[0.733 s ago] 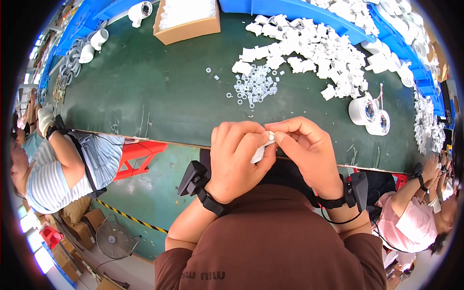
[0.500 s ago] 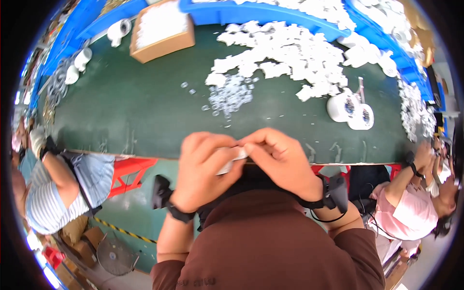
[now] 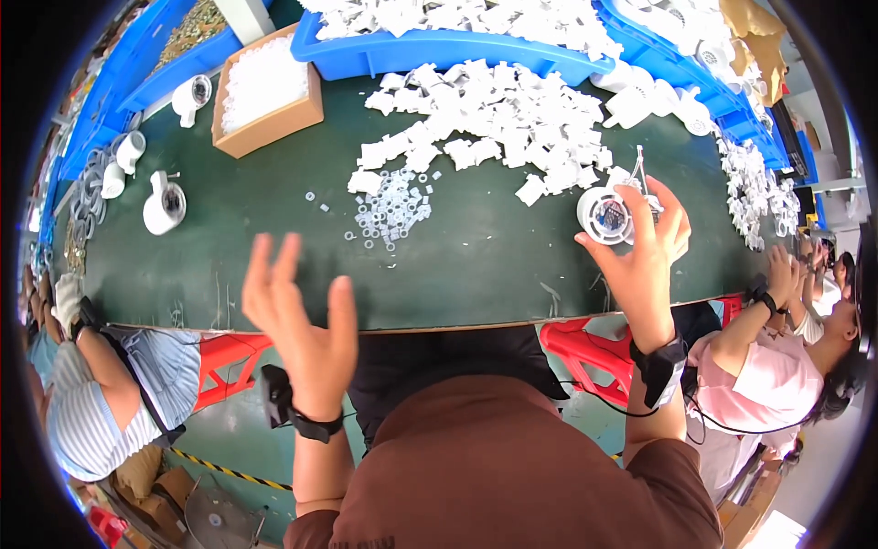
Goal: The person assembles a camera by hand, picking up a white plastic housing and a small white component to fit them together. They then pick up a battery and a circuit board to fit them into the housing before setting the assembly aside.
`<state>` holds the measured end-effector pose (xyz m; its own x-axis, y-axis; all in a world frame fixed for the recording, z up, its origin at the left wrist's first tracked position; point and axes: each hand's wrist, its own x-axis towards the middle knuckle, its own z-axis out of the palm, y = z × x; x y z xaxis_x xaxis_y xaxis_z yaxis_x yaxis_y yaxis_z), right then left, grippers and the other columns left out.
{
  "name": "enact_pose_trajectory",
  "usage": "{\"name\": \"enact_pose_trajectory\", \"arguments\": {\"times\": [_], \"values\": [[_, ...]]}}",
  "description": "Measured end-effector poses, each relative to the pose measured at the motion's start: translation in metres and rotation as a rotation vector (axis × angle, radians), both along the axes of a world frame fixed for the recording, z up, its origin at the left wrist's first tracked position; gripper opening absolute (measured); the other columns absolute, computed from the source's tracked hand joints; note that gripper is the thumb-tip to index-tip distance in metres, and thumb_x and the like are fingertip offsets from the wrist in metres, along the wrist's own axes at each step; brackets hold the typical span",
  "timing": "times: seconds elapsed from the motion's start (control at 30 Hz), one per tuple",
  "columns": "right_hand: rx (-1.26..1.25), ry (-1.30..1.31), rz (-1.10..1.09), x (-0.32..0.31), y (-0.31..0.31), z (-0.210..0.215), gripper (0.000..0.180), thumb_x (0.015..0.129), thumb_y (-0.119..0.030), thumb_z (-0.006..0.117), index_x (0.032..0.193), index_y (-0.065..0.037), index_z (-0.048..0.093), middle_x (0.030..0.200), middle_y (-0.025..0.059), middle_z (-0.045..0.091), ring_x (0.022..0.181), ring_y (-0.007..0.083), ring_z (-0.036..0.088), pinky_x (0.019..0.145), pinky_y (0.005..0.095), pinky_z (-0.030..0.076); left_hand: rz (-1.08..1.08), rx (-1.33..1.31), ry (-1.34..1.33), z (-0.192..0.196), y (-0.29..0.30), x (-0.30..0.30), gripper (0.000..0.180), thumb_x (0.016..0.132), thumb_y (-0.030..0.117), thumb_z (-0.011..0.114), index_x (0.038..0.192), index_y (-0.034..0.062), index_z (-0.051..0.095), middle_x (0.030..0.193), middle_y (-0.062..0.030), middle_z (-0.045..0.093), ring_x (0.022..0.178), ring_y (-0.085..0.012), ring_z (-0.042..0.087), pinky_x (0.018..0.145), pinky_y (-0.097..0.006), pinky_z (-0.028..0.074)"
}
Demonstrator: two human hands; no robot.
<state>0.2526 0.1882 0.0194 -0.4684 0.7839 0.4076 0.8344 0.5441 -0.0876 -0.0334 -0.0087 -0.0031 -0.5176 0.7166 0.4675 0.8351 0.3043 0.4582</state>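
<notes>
My left hand is raised over the front edge of the bench, fingers spread, with nothing in it. To the right, my right hand curves around a white round housing with a dark centre, thumb at its lower left rim and index finger at its upper right. The hand covers most of another white part behind it. A pile of small translucent rings lies ahead of me, below a heap of white plastic pieces. Far to the left, a white housing rests on the green bench.
A cardboard box of white parts and a blue bin stand at the back. More white housings line the left side. Co-workers sit on both sides, one in a striped top, one in pink. Red stools stand below the bench.
My hands have parted from a small white part held between them. The left moved left and opened; the right reached forward to the housing. Another white housing now lies at the left.
</notes>
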Motion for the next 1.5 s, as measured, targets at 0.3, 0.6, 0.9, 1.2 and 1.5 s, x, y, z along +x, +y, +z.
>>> {"name": "enact_pose_trajectory", "arguments": {"times": [0.3, 0.6, 0.9, 1.2, 1.5], "values": [[-0.645, 0.595, 0.716, -0.068, -0.073, -0.014, 0.053, 0.078, 0.012, 0.071, 0.126, -0.009, 0.068, 0.135, 0.0184, 0.054, 0.114, 0.0346, 0.063, 0.090, 0.0408, 0.055, -0.569, 0.028, -0.633, 0.007, 0.015, 0.049, 0.061, 0.092, 0.014, 0.070, 0.144, -0.0026, 0.044, 0.148, -0.0242, 0.045, 0.133, -0.0394, 0.047, 0.110, -0.044, 0.039], [-1.309, 0.899, 0.592, -0.085, -0.065, -0.001, 0.055, 0.093, -0.003, 0.068, 0.144, 0.000, 0.049, 0.121, 0.0057, 0.059, 0.097, 0.0091, 0.051, 0.089, 0.0251, 0.044, -0.420, 0.023, -0.347, 0.011, 0.011, 0.043, 0.047, 0.084, 0.005, 0.067, 0.129, 0.0000, 0.055, 0.132, -0.0217, 0.051, 0.114, -0.0382, 0.052, 0.098, -0.044, 0.045], [-1.356, 1.042, 0.601, -0.102, -0.076, 0.006, 0.015, 0.098, 0.007, 0.060, 0.110, 0.002, 0.067, 0.102, 0.0058, 0.065, 0.089, 0.0096, 0.064, 0.079, 0.0239, 0.054, -0.327, 0.075, -0.339, 0.008, 0.019, 0.046, 0.019, 0.085, -0.001, 0.059, 0.104, 0.0002, 0.062, 0.106, -0.0155, 0.064, 0.093, -0.0331, 0.060, 0.085, -0.041, 0.049], [-1.138, 0.918, 0.531, -0.104, -0.084, -0.014, 0.009, 0.099, 0.004, 0.062, 0.107, 0.001, 0.064, 0.101, 0.0052, 0.068, 0.090, 0.0089, 0.066, 0.076, 0.0246, 0.058, -0.326, 0.114, -0.536, 0.009, 0.020, 0.050, 0.014, 0.091, -0.001, 0.054, 0.101, -0.0033, 0.063, 0.103, -0.0171, 0.066, 0.091, -0.0327, 0.062, 0.081, -0.040, 0.051], [-0.946, 0.736, 0.648, -0.089, -0.052, -0.002, 0.015, 0.096, 0.005, 0.063, 0.109, 0.001, 0.068, 0.106, 0.0075, 0.069, 0.096, 0.0145, 0.065, 0.083, 0.0276, 0.052, -0.368, 0.137, -0.474, 0.007, 0.020, 0.047, 0.009, 0.089, 0.005, 0.066, 0.098, 0.0023, 0.065, 0.101, -0.0121, 0.066, 0.088, -0.0328, 0.060, 0.077, -0.040, 0.050]]}}
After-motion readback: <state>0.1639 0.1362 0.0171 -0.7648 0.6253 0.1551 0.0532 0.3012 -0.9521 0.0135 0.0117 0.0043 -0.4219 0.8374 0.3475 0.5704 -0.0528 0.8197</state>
